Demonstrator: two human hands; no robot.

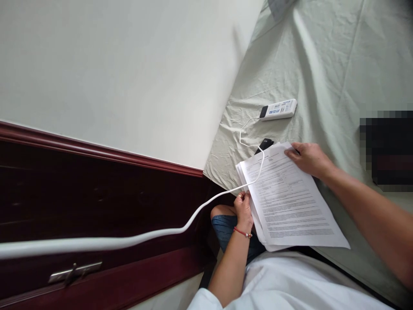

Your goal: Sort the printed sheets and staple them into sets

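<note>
A stack of printed sheets of paper point(292, 202) lies tilted at the edge of the cloth-covered surface, above my lap. My left hand point(243, 211), with a red beaded bracelet at the wrist, is closed on the stack's left edge. At the upper right corner, my right hand point(309, 159) grips the sheets between thumb and fingers. The top page is covered in small lines of text, too fine to read. Several page edges show on the left side. A white cable point(213, 199) passes across the stack's upper left part.
Beyond the papers, a white rectangular device with a dark end point(279, 110) rests on the wrinkled pale green cloth point(325, 86), the thin cable running to it. A black object point(265, 144) sits partly under the sheets. A dark red wooden panel with a metal latch point(75, 272) stands left.
</note>
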